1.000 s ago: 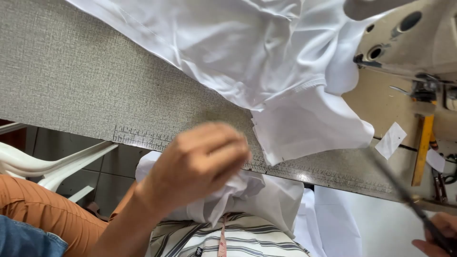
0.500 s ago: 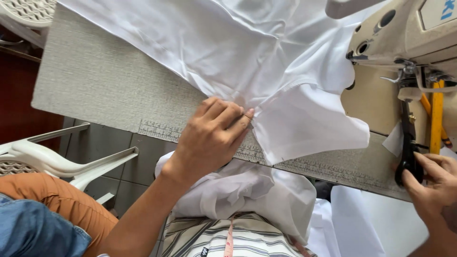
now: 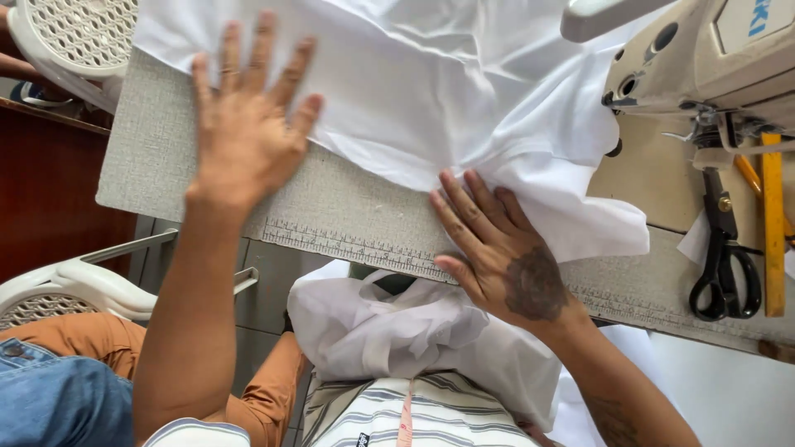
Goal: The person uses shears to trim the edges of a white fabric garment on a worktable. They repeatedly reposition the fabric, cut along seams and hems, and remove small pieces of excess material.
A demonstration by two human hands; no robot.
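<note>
Item: white cloth [image 3: 431, 91], a large loose piece, spread over the grey counter [image 3: 157, 157] and running up under the arm of the cream sewing machine [image 3: 704, 58] at the far right. Its near edge lies close to the printed ruler strip [image 3: 348, 244] along the counter's front. More white cloth [image 3: 389, 331] is bunched in the person's lap below the counter edge.

Left hand [image 3: 248, 141]: fingers spread wide, palm flat, pressing on the cloth's left part where it meets the bare counter. Grip state: open and spread, holding nothing, only bearing down.

Right hand [image 3: 505, 257]: fingers together and extended, flat on the counter, fingertips touching the folded corner of the cloth. Grip state: flat, pinching nothing.

Nearby: black-handled scissors [image 3: 725, 265] lying on the counter right of the cloth, well apart from both hands; a yellow ruler [image 3: 773, 223] just beside them; a white plastic chair [image 3: 74, 290] at lower left.

Handling note, as judged from the spot: smoothing goes best with both palms kept flat and pressure moving outward from the fold, so no crease gets trapped. The cloth looks thin and slippery; one hand should anchor it while the other sweeps. Loose folds should stay away from the machine's needle area.
</note>
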